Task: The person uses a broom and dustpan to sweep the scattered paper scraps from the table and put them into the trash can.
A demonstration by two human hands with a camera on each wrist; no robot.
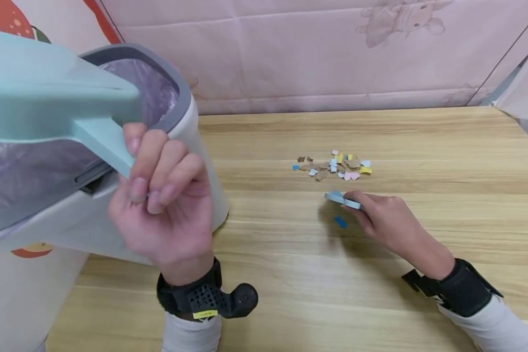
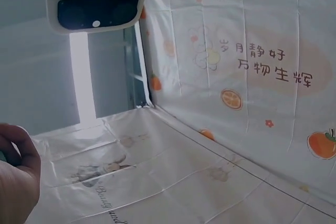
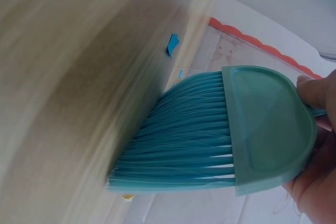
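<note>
Wooden table (image 1: 378,274), paper scraps (image 1: 334,166) heaped; left hand (image 1: 163,215) gripping what looks like a dustpan (image 1: 48,98) over lined bin (image 1: 176,93); right hand (image 1: 385,215) clasping teal brush (image 3: 226,129), bristles on table.

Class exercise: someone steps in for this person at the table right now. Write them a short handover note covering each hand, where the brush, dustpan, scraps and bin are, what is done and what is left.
Left hand: grips the handle of the pale green dustpan, raised at the mouth of the lined bin on the table's left.
Right hand: holds the small teal brush, bristles near the wooden table.
Scraps: a pile of paper scraps lies just beyond the brush; one blue scrap lies apart, nearer the person.
Done: the scraps appear gathered into one pile.
Left: probably sweep the pile and the stray scrap onto the dustpan and tip it into the bin.
</note>
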